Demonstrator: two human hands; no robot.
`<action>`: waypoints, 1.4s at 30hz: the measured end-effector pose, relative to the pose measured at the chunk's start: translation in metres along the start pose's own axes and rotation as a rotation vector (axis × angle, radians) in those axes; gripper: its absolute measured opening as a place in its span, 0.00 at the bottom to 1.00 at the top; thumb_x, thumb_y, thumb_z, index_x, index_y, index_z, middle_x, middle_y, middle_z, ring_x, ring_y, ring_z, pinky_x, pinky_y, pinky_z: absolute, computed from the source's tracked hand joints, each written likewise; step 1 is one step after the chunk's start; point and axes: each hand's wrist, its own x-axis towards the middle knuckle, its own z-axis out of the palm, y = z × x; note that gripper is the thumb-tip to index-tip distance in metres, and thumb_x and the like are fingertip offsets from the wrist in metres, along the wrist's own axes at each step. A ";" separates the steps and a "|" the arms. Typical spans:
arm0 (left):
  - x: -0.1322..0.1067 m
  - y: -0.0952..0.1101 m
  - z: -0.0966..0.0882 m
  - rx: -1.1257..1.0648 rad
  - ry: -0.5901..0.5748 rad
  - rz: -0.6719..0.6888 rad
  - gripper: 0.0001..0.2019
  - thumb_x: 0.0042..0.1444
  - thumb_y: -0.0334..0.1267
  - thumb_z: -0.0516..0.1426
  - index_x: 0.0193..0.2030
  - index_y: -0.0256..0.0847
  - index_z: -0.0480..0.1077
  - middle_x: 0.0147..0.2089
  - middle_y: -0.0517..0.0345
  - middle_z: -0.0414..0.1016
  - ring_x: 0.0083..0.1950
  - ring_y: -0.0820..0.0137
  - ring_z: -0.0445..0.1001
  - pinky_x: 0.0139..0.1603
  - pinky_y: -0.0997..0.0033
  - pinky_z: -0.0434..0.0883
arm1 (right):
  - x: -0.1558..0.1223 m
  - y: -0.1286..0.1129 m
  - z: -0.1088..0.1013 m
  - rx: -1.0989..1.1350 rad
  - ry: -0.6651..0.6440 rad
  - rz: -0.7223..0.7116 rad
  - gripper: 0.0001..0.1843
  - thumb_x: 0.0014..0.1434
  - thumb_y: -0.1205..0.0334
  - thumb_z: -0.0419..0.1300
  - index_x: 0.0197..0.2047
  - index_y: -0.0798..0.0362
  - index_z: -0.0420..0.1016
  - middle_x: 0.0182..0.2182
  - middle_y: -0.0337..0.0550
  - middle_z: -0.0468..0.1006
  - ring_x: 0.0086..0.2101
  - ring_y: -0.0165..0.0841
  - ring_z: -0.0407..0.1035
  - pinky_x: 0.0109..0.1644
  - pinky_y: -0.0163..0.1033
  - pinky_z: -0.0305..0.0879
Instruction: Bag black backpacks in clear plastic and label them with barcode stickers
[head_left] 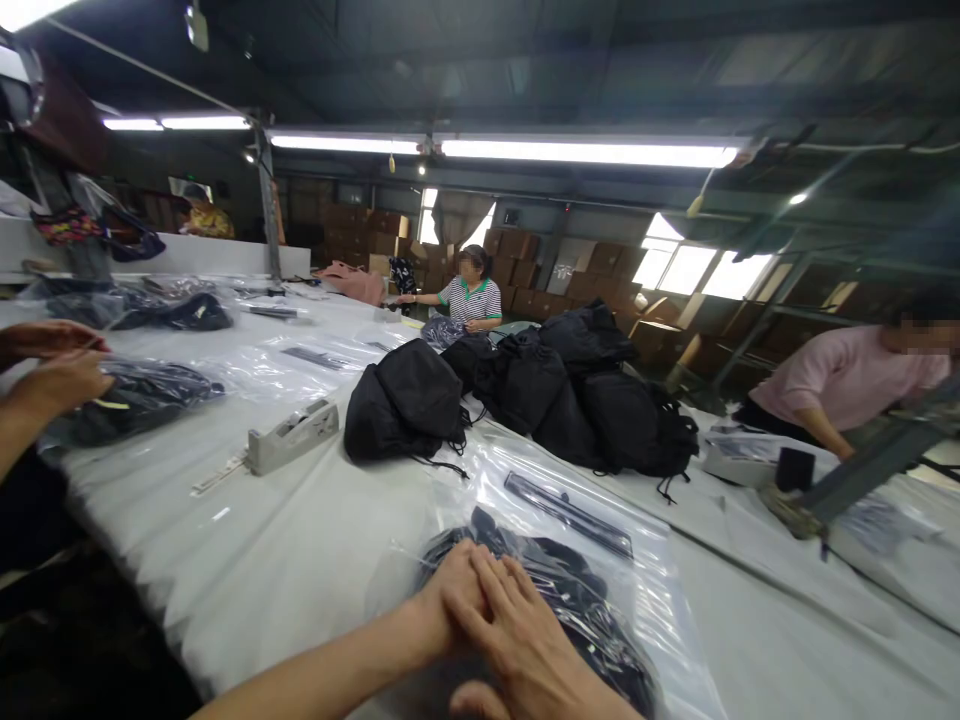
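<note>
Across the whole lower view spreads the pale bench (315,560), covered in plastic sheeting. At its centre, toward 12 o'clock from the person's hands, lies a heap of black drawstring bags (525,395). At 3 o'clock a co-worker in a pink top (847,375) leans over the far edge. Farther back, at 12 o'clock, a person in a striped shirt (472,300) sits with an arm on the bench.

At 6 o'clock, near the person's edge of the bench, lies a clear plastic bag (652,610). It holds dark folded fabric (570,585), probably one of the black bags, though glare off the plastic blurs it. The right hand (525,640) lies flat on this bag, fingers stretched out and close together, gripping nothing. It rests over the left hand (442,605), which also lies on the bag. The left hand's fingers are covered, so I cannot tell whether they are spread or curled.

At 9 o'clock a second packed plastic bag (142,395) lies under a co-worker's two hands (60,385), well apart from the person's own. Between that bag and the heap, at 10 o'clock, a grey tape dispenser (292,435) stands on the bench. Just beyond the person's bag, at 1 o'clock, a narrow black strip (570,515) lies in clear plastic.
</note>
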 end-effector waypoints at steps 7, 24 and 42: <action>-0.002 -0.020 -0.024 -0.074 -0.077 0.201 0.17 0.58 0.50 0.60 0.47 0.41 0.72 0.47 0.51 0.77 0.46 0.60 0.73 0.47 0.57 0.70 | -0.019 0.015 0.017 -0.006 -0.009 0.345 0.42 0.53 0.59 0.69 0.67 0.54 0.58 0.61 0.59 0.68 0.58 0.51 0.65 0.61 0.60 0.63; -0.057 -0.085 -0.075 -0.399 -0.165 -0.124 0.06 0.57 0.35 0.62 0.31 0.42 0.69 0.56 0.52 0.74 0.52 0.62 0.75 0.52 0.62 0.73 | -0.029 0.023 0.036 0.059 0.196 0.281 0.24 0.61 0.61 0.61 0.60 0.52 0.67 0.55 0.50 0.75 0.55 0.47 0.68 0.59 0.57 0.64; -0.037 -0.099 -0.068 -0.734 -0.307 -0.268 0.09 0.53 0.39 0.61 0.27 0.38 0.68 0.36 0.58 0.79 0.35 0.69 0.76 0.36 0.73 0.70 | -0.004 0.011 0.030 0.377 0.359 0.445 0.07 0.60 0.62 0.62 0.42 0.50 0.79 0.42 0.43 0.82 0.43 0.39 0.74 0.52 0.44 0.66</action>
